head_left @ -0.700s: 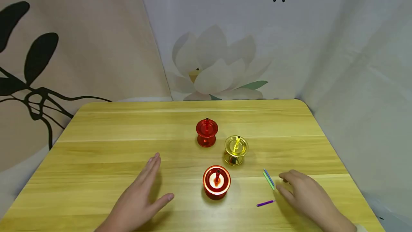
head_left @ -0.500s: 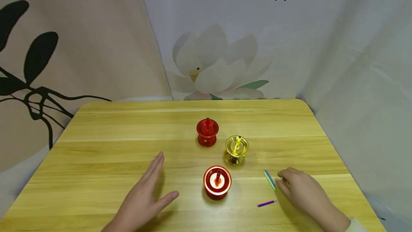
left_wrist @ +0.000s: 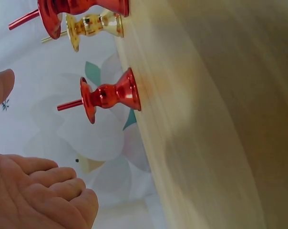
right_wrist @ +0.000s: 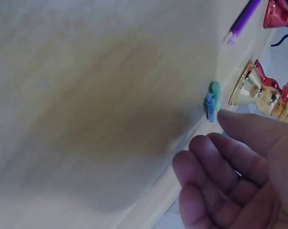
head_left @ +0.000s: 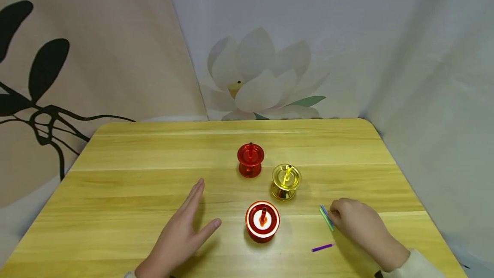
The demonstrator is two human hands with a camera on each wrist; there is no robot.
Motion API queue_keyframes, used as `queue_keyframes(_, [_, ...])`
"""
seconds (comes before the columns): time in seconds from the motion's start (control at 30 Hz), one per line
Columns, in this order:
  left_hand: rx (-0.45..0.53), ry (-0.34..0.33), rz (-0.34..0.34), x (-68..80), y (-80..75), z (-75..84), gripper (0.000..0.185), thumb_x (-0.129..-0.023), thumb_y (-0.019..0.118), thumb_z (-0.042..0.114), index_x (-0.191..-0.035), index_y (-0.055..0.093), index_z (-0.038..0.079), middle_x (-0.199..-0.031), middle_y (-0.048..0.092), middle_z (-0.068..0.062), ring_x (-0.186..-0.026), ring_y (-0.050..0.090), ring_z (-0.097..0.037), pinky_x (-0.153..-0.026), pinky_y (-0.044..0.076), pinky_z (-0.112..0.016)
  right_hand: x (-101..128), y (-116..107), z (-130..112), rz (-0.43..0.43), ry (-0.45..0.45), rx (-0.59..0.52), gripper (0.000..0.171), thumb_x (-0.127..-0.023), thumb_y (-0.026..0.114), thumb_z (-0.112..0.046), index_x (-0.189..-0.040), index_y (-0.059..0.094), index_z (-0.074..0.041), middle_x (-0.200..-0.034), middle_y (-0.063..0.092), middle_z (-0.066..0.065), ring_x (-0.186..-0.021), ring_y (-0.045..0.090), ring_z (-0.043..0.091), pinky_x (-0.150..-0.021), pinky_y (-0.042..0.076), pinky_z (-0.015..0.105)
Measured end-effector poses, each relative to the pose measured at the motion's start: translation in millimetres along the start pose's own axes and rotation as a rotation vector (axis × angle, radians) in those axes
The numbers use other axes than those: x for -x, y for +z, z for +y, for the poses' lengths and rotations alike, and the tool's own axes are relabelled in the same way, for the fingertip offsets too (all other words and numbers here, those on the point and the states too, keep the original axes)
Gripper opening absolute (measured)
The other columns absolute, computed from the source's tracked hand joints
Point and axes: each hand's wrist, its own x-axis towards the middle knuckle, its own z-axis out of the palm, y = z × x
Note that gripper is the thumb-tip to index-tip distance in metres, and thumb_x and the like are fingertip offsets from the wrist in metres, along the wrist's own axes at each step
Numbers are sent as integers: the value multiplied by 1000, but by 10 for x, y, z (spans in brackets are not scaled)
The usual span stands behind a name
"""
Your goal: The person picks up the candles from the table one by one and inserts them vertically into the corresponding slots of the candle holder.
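Three spool-shaped holders stand mid-table, each with a thin stick upright in it: a far red holder [head_left: 250, 160] [left_wrist: 108, 94], a gold holder [head_left: 286, 182] [right_wrist: 251, 90] and a near red holder [head_left: 263, 221]. My left hand [head_left: 191, 220] [left_wrist: 39, 191] rests on its edge left of the near red holder, fingers straight, holding nothing. My right hand [head_left: 341, 214] [right_wrist: 220, 162] lies on the table with relaxed fingers, its tips right beside a green and a blue stick [head_left: 326, 218] [right_wrist: 211, 101] lying together. Whether they touch is unclear. A purple stick [head_left: 322, 248] [right_wrist: 244, 19] lies nearer me.
The wooden table [head_left: 135, 175] has rounded far corners. Printed cloth with a lotus flower [head_left: 262, 80] hangs behind it and drapes along the right side.
My left hand slid forward and right, closer to the near red holder. My right hand drew in toward the green and blue sticks.
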Motion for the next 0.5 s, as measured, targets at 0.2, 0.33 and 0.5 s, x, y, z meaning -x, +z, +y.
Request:
queue_keyframes(0.2, [9,18,2,-134,68,-13,92,-94,67,49,-161,18,8,-166,18,-6,-148,29,-30,-114,33,-54,-38,-3,54,-19,-7,2,33,-89,73,-18,-63,54,-23,-59,43,-11,-54,37,8,-47,36,27])
queue_keyframes(0.33, [28,30,3,-233,117,-10,91,-94,70,43,-159,21,4,-165,20,-9,-147,30,-33,-113,34,-56,-85,1,60,-69,20,-22,27,-91,73,-23,-67,61,-23,-61,48,-11,-55,40,8,-48,37,28])
queue_keyframes(0.5, [54,12,-11,-383,172,8,91,-93,72,40,-160,20,4,-166,19,-7,-148,29,-31,-115,32,-53,-143,16,53,-108,23,-2,34,-89,76,-25,-62,55,-22,-59,45,-9,-53,38,9,-46,34,28])
